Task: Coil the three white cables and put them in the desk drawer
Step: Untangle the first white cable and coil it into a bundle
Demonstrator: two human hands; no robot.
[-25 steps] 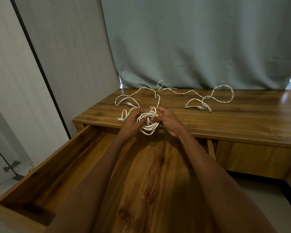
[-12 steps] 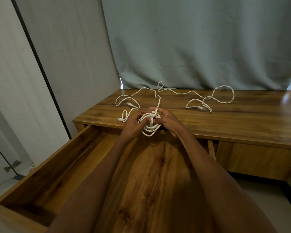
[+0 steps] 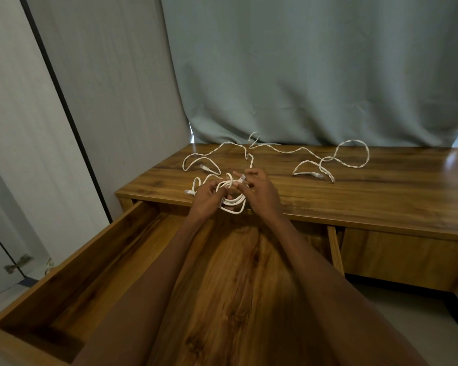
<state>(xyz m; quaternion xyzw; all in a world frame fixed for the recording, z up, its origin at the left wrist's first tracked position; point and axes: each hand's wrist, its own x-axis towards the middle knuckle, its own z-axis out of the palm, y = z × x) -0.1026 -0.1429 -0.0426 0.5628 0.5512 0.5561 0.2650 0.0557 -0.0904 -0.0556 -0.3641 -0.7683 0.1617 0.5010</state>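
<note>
Over the desk's front edge I hold a coiled white cable (image 3: 234, 204) between both hands. My left hand (image 3: 208, 199) grips the coil's left side with curled fingers. My right hand (image 3: 261, 192) pinches the cable's plug end (image 3: 241, 178) at the top of the coil. A second white cable (image 3: 204, 161) lies loose on the desk (image 3: 354, 191) behind my hands. A third white cable (image 3: 336, 157) sprawls in loops to the right. The wooden drawer (image 3: 95, 260) stands pulled out below my forearms.
A grey-green curtain (image 3: 302, 70) hangs behind the desk. A pale wall panel with a black strip (image 3: 64, 101) runs along the left. A shut drawer front (image 3: 402, 257) is on the right, with grey floor (image 3: 407, 326) below it.
My right hand has lifted the plug end up and to the right, out of the coil's middle. The coil stays in my left hand, and the view has tilted down a little.
</note>
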